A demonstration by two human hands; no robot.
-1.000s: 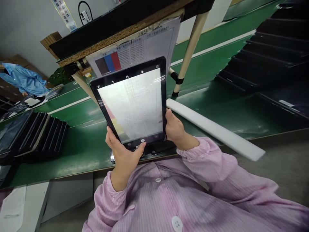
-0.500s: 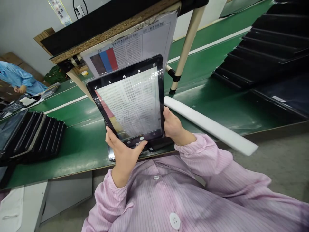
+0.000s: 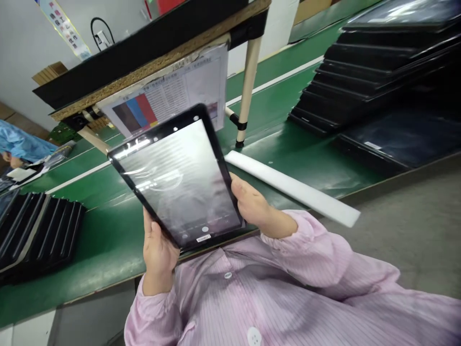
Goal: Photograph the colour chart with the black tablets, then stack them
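Note:
Between both hands I hold a black-framed tablet [image 3: 176, 185], its lit screen turned up toward me and showing a blurred whitish camera picture. My left hand [image 3: 158, 252] grips its lower left edge, thumb along the side. On the right edge, low down, my right hand [image 3: 250, 199] is closed round the frame, its other fingers hidden behind. Past the tablet's top edge hangs a printed sheet [image 3: 169, 91] with coloured blocks and rows of text, partly covered by the tablet. A long white foam strip [image 3: 291, 187] lies right of my right hand, overhanging the bench edge.
The green bench [image 3: 111, 240] carries a row of black tablet-like panels [image 3: 54, 230] at left and a tall stack of them [image 3: 367, 72] at right. A shelf on a beige pipe leg [image 3: 248, 91] stands ahead. A person in blue [image 3: 21, 142] is far left.
The tablet has tilted back and come lower, and its screen has gone from sharp text to a pale blur. My left thumb has left the screen's lower edge for the side. The view has shifted.

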